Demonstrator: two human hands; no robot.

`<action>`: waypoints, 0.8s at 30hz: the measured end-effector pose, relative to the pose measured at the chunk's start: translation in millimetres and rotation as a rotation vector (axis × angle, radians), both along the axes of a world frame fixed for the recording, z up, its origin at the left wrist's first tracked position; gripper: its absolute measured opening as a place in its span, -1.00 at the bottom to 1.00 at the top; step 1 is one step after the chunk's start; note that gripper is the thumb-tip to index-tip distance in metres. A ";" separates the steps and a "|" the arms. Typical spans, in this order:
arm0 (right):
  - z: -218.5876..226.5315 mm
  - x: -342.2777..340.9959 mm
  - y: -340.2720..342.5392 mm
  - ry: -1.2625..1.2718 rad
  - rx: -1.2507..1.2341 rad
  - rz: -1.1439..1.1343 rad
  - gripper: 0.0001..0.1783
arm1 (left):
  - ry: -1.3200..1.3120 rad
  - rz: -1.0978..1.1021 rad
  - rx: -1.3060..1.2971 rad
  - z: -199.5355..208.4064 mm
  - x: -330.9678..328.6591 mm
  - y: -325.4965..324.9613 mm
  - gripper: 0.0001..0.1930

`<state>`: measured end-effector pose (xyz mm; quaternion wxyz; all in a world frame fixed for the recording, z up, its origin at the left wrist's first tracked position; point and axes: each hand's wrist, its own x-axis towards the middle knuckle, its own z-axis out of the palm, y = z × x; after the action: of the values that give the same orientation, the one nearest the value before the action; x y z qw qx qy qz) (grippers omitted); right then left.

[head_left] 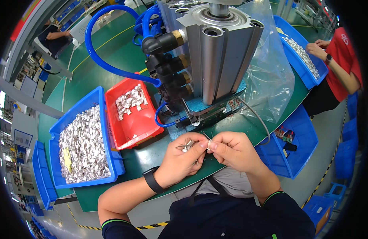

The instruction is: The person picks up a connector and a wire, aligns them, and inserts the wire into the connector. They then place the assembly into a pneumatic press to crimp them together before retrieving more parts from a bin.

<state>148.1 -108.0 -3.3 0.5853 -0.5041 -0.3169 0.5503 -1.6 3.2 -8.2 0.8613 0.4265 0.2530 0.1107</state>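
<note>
Pinched between thumb and fingertips of both hands are small silvery metal parts, held over the near edge of the green table (160,153), just in front of the press. The left hand (183,157) is closed on a small cluster of parts (188,145) with thin wire-like legs sticking out; the right hand (231,150) nips one pale, shiny piece (209,145) at its fingertips. The two hands meet almost fingertip to fingertip.

Behind them stands the press (215,59), a big ribbed grey cylinder block with black and brass fittings and looping blue hoses (100,47). A clear plastic bag (267,75) hangs at its right. Left of the press a large blue bin (52,135) is heaped with the same silvery pieces, and a red bin (138,125) beside it holds a smaller scatter. A lower blue bin (301,143) sits at the right, below the table edge. A black watch (152,179) wraps the left wrist. Another person in red (343,59) works at a far blue bin (291,44).
</note>
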 end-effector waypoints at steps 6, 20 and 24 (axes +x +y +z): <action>3.2 5.3 2.1 0.043 -0.068 0.063 -0.80 | -0.011 -0.013 0.011 0.5 -2.1 -0.6 -0.83; 6.6 13.4 20.0 0.106 -0.063 -0.220 -0.74 | -0.029 -0.010 -0.031 0.3 -1.9 0.8 -0.81; 6.4 13.5 23.8 0.116 -0.061 -0.251 -0.75 | -0.033 -0.014 -0.046 0.7 -1.9 0.9 -0.81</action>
<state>161.6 -84.2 3.1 0.6512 -0.5247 -0.2002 0.5104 -3.5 4.0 -7.5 0.8757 0.4065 0.2381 0.1057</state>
